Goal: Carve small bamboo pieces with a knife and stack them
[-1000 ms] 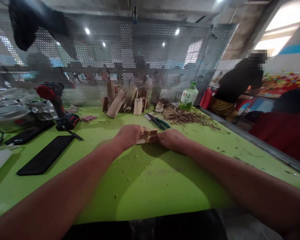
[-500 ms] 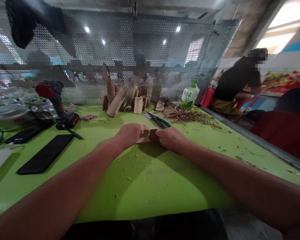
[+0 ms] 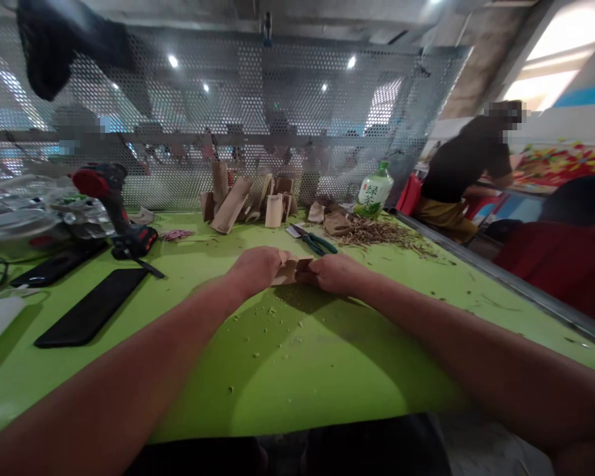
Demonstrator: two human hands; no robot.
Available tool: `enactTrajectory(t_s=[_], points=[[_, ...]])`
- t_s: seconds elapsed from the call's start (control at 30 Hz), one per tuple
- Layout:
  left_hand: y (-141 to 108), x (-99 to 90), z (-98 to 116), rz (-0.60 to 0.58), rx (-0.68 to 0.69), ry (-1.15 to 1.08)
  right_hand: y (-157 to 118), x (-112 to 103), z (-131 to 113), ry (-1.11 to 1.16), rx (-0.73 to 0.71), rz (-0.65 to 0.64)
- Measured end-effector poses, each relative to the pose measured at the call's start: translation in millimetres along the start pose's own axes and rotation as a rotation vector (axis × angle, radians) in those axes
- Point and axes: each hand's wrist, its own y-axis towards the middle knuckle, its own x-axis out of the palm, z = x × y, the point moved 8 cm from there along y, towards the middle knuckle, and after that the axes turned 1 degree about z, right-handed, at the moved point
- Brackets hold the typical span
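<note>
Rocking a bare left hand (image 3: 260, 270) and right hand (image 3: 341, 274), bare forearms (image 3: 178, 330) too, plus some basically black legwear (image 3: 377, 449) down low, details pretty much lost in shadow tbh.

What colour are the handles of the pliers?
Dark green, in the head view.

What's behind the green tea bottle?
Behind the green tea bottle is a metal screen full of little holes. The bottle covers part of it, so I can't tell whether anything small is hiding right behind.
</note>
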Motion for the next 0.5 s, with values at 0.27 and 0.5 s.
enactTrajectory(t_s=[0.27, 0.5], points=[[0, 1.2, -3, 0.004, -0.012, -0.018, -9, 1, -3, -0.049, -0.031, -0.014], [-2, -2.0, 0, -0.029, -0.039, -0.030, -10, 2, 4, 0.009, 0.087, 0.055]])
